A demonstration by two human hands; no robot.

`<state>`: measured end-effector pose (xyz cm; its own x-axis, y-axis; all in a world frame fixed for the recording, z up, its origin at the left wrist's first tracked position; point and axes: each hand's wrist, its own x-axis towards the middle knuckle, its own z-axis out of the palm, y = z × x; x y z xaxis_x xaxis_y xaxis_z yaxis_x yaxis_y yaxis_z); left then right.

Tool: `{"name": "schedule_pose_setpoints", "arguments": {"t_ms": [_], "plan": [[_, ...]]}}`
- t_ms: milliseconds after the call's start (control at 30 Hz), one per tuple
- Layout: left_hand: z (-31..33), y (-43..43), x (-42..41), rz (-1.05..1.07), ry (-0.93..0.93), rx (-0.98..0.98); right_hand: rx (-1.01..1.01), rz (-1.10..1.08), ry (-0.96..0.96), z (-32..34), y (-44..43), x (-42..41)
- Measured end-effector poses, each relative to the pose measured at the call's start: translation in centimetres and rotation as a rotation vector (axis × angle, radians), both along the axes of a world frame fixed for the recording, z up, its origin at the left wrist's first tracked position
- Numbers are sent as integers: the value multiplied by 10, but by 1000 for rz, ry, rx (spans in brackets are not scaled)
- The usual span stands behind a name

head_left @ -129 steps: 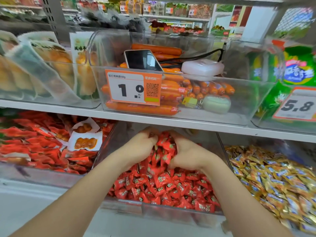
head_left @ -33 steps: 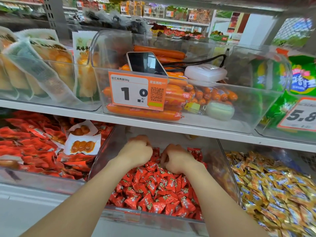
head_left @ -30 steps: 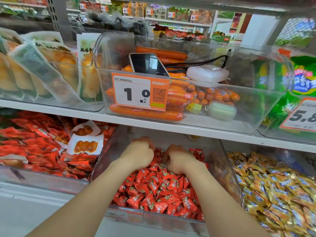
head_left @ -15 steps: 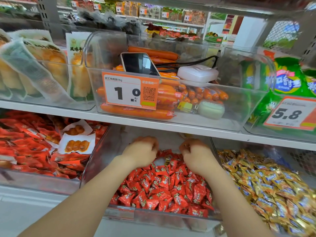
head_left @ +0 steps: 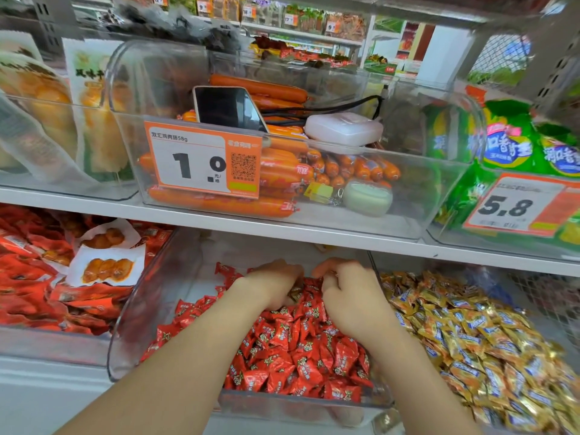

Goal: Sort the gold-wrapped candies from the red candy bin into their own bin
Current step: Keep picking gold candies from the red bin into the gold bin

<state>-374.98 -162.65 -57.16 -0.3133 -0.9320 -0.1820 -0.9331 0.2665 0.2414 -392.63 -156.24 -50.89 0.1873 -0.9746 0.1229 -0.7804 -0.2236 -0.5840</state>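
A clear bin (head_left: 125, 324) on the lower shelf holds a heap of red-wrapped candies (head_left: 298, 350), piled toward its right side. Both my hands dig into the back of that heap. My left hand (head_left: 270, 287) is knuckles up, its fingers curled down into the red candies. My right hand (head_left: 348, 296) sits close beside it, its fingers and thumb curled among the red wrappers. A dark gold-looking wrapper (head_left: 296, 295) shows between the two hands. The fingertips are buried. The bin of gold-wrapped candies (head_left: 470, 340) stands directly to the right.
The upper shelf edge (head_left: 282, 230) hangs low over the red candy bin. On that shelf is a clear bin of orange sausages (head_left: 282, 174) with a phone (head_left: 227, 108) and a price tag. Red snack packs (head_left: 37, 277) fill the bin at lower left.
My hands, apart at the back of the bin half a second ago, have come together over the right half of the heap. The bin's left floor now shows bare.
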Motion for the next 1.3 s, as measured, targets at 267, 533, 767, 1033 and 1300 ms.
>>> {"name": "schedule_pose_setpoints", "arguments": {"t_ms": [267, 533, 767, 1033, 1300], "plan": [[-1, 3, 2, 34, -18, 7, 34, -25, 41, -2, -2, 0], [18, 16, 22, 206, 162, -8, 13, -133, 130, 0, -14, 15], [15, 18, 49, 303, 174, -174, 108, -66, 397, -23, -51, 38], [13, 33, 64, 243, 110, -157, 204, -69, 557, -35, -63, 56], [11, 19, 32, 173, 6, -181, 183, -150, 266, -25, -68, 51]]}}
